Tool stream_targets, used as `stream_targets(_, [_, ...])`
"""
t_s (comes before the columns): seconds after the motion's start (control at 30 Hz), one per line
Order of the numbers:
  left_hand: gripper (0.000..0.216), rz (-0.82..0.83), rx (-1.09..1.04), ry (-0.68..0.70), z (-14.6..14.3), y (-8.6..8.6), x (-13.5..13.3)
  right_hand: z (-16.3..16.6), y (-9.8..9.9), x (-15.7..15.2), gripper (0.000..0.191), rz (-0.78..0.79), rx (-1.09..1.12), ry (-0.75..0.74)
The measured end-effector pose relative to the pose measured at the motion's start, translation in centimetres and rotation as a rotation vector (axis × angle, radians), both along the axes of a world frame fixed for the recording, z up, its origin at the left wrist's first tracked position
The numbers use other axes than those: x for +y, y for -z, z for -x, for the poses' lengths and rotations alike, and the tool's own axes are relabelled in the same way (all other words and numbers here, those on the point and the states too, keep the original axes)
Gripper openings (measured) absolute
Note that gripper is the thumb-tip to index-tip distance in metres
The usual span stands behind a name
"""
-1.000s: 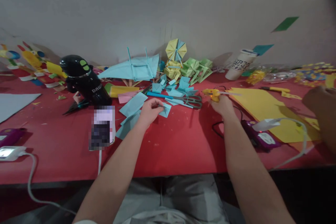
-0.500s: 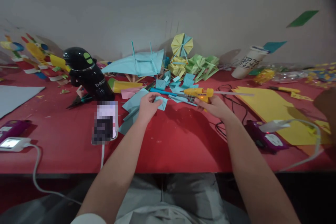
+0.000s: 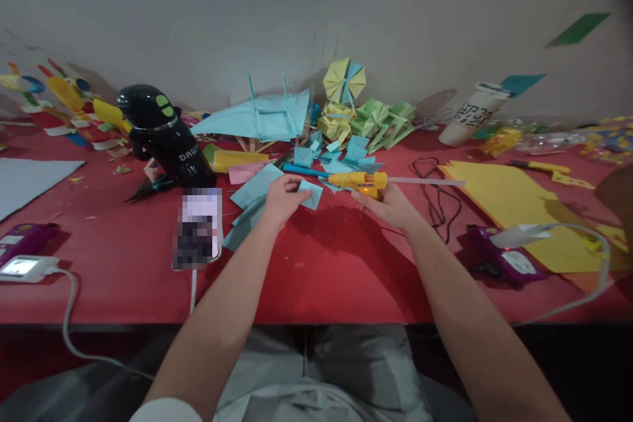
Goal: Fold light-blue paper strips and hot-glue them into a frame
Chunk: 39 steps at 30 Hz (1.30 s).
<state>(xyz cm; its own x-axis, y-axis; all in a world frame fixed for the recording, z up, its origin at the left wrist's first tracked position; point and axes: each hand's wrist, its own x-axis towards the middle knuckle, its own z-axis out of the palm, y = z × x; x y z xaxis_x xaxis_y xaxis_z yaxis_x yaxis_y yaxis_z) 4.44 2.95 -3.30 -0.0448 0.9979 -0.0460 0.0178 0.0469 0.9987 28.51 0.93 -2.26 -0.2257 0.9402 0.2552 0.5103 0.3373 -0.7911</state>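
Between the thumb and fingers of my left hand (image 3: 285, 199) is a small folded square of light blue paper (image 3: 311, 195), with creases showing on its face. My right hand (image 3: 390, 204) grips a yellow hot glue gun (image 3: 359, 180) by its handle. An orange light glows on the gun, and a long clear glue stick (image 3: 428, 180) juts out of its back. The nozzle points left, just above and close to the blue square; whether it touches cannot be told. Behind both hands lie loose folded blue papers (image 3: 356, 150) and a blue pen-like stick (image 3: 304, 170).
A black bottle (image 3: 171, 138) and a phone (image 3: 200, 227) stand and lie left. Yellow sheets (image 3: 499, 201), a dark cord (image 3: 440, 204) and a purple power socket (image 3: 507, 260) are right. Behind are a blue paper model (image 3: 279, 120), a yellow-blue paper wheel (image 3: 345, 81) and a tilted cup (image 3: 472, 115).
My right hand has brought the glue gun left, nearer the blue square. My left hand, still pinching the square, has shifted slightly right.
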Motion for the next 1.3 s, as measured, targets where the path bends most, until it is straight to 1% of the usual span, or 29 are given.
stream_targets(0.13, [0.031, -0.003, -0.019, 0.028, -0.3, 0.1, 0.0, 0.9, 0.3, -0.1, 0.035, -0.026, 0.003, -0.047])
stream_targets(0.27, [0.032, -0.003, -0.033, 0.02, -0.5, 0.3, 0.1, 1.4, 0.2, -0.2, 0.034, -0.079, 0.004, -0.096])
stream_targets(0.43, [0.034, -0.013, -0.02, 0.017, -0.7, 0.0, 0.0, 1.4, 0.3, -0.2, 0.035, -0.101, -0.023, -0.081])
stream_targets(0.6, [0.035, -0.014, -0.03, 0.029, -0.8, -0.5, -0.3, 1.5, 0.4, -0.1, 0.031, -0.112, -0.037, -0.082])
stream_targets(0.73, [0.036, -0.017, -0.016, 0.019, -0.7, -0.4, -0.3, 1.4, 0.5, 0.0, 0.03, -0.126, -0.057, -0.079])
stream_targets(1.0, [0.037, -0.022, -0.041, 0.043, -0.6, 0.0, 0.0, 1.4, 0.5, 0.0, 0.033, -0.116, -0.064, -0.059])
stream_targets(1.3, [0.035, -0.002, -0.03, 0.034, -0.6, -0.4, -0.2, 1.5, 0.4, 0.0, 0.032, -0.154, -0.044, -0.085])
